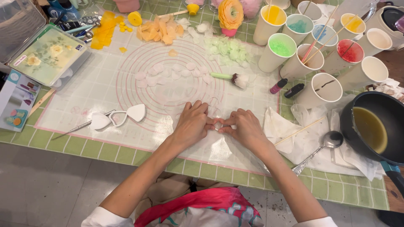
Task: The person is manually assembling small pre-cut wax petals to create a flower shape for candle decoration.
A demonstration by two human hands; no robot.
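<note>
Small pale wax petal (218, 125) pinched between the fingertips of both hands, low on the translucent baking mat (105, 84) (near its front edge), left hand (192, 122) curled closed on it, right hand (244, 127) likewise, fluffy brush (230, 77) beyond, spoon (324, 145) and dark pot (372, 126) to the right.
</note>
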